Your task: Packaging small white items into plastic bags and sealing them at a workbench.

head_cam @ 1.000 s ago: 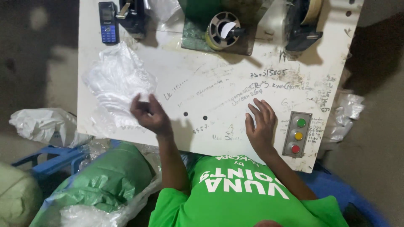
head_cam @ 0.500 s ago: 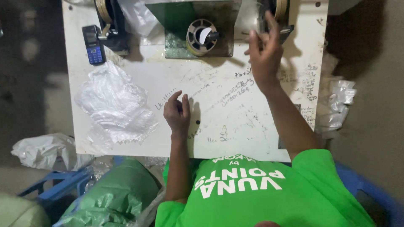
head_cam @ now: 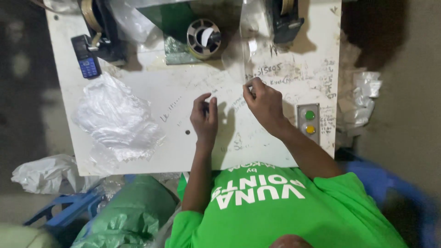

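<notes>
**A:** Entry one: the item, and where is it?

**B:** Thin clear plastic film (head_cam: pixel 244 55), at 12 o'clock from your right hand (head_cam: pixel 266 103), over the far middle of the scribbled white table (head_cam: pixel 183 154). Your right fingertips are closed in a pinch on its near end. Your left hand (head_cam: pixel 205 120), at 9 o'clock from the right, has its fingers curled. I cannot tell whether it holds anything.

**A:** Entry two: orientation?

**B:** The long axis runs 12 to 6, with the near end pointing at you. The edges are faint, so that is probably right, not certainly.

**A:** Entry three: hazards?

**B:** A hard pull could stretch or tear the film, and a slack pinch could let it slip and cling to itself. The grey panel with green and yellow buttons (head_cam: pixel 310 121) sits at 3 o'clock from your wrist, where a stray sweep could press it.
</notes>
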